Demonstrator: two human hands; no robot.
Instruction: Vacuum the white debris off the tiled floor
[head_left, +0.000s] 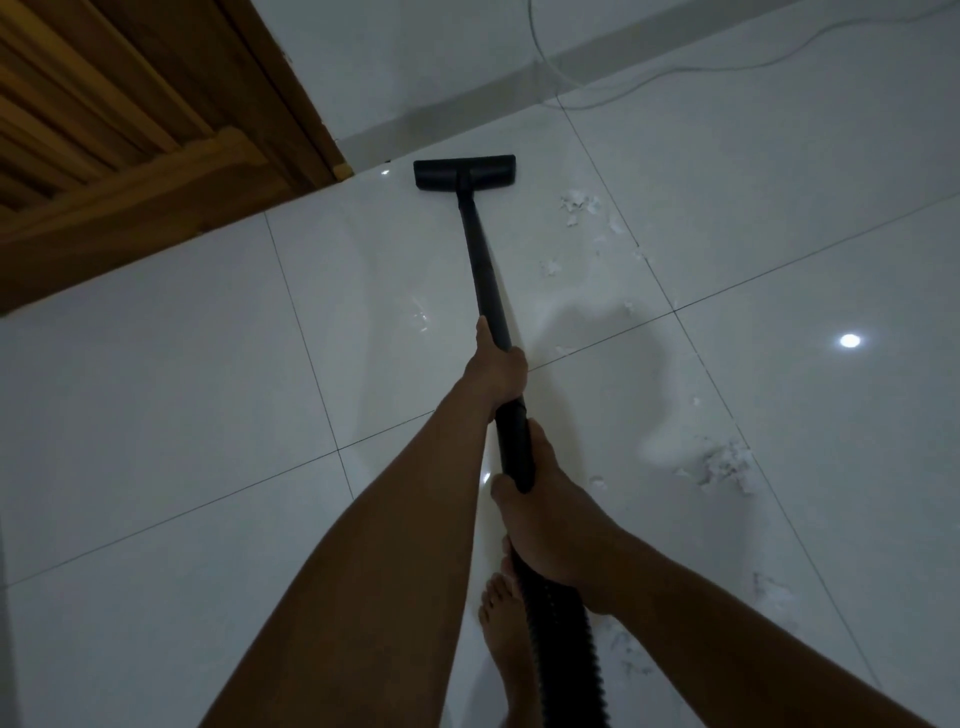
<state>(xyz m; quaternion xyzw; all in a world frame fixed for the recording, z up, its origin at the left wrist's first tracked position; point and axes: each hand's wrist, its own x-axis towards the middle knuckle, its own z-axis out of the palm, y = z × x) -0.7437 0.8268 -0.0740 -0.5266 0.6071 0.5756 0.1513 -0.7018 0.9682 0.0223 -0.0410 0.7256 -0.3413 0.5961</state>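
Glossy tiled floor (156, 395), white debris (727, 462), vacuum head (464, 172)

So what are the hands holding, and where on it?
Both hold the vacuum wand: left hand around mid-tube, right hand lower, at the end where the hose joins.

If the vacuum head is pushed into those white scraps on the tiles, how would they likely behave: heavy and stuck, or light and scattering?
The white scraps look thin, torn and fluffy, so probably very light. On the glossy tiled floor they would likely slide or scatter ahead of the vacuum head rather than stick.
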